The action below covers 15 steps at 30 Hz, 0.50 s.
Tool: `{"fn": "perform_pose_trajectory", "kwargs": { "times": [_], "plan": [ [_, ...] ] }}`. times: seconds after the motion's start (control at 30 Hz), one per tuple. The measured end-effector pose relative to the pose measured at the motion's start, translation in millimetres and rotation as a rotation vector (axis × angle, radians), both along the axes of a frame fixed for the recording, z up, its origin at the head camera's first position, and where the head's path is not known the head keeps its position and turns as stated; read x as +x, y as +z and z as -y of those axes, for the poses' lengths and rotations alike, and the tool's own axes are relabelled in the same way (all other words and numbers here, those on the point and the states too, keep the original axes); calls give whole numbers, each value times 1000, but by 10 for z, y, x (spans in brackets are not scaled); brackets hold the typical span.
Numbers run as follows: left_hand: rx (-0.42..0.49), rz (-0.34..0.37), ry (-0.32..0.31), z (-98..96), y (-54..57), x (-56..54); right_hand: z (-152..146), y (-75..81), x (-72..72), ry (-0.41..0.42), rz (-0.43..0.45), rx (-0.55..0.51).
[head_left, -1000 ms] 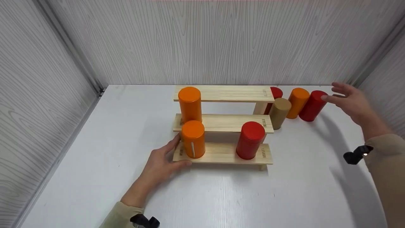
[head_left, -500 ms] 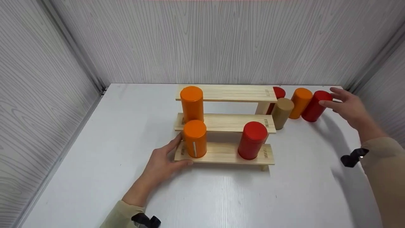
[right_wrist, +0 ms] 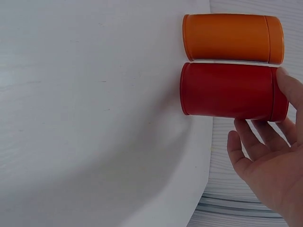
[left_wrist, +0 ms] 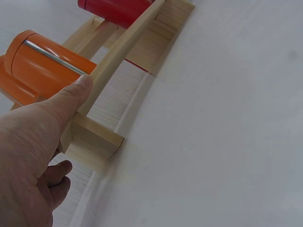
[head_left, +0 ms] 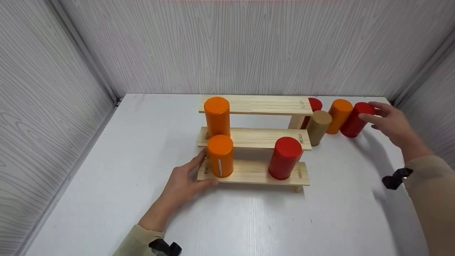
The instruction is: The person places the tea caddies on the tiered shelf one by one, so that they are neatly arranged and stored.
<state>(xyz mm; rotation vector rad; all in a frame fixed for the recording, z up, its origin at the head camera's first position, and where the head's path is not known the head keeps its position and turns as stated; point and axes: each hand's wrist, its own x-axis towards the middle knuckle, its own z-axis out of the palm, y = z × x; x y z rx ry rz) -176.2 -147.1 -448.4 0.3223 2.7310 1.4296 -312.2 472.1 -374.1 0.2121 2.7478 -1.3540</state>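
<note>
Red can (head_left: 352, 124) stands upright, long axis vertical, just left of the right hand (head_left: 392, 122), whose thumb and fingers curl round its top. Left hand (head_left: 183, 185), well apart, grips the rack's (head_left: 252, 171) near left end. Orange can (head_left: 339, 115) crowds the side away from the right hand; white table (head_left: 249, 220) stretches nearer the person, between both forearms.

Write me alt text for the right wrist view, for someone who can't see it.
A person's right grip is around the top of a red canister, thumb on one side and fingers on the other. An orange canister stands close beside it, both shown sideways, and a soft shadow falls across the white tabletop.
</note>
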Motion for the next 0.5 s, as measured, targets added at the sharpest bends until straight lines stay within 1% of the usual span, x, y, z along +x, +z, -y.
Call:
{"fn": "perform_pose_trajectory", "kwargs": {
  "times": [0.27, 0.5],
  "plan": [
    [-8, -23, -9, 3, -4, 0, 2, -1, 24, 11, -17, -16],
    [-18, -8, -9, -9, -16, -11, -8, 19, 45, 4, 3, 5]
  ]
}}
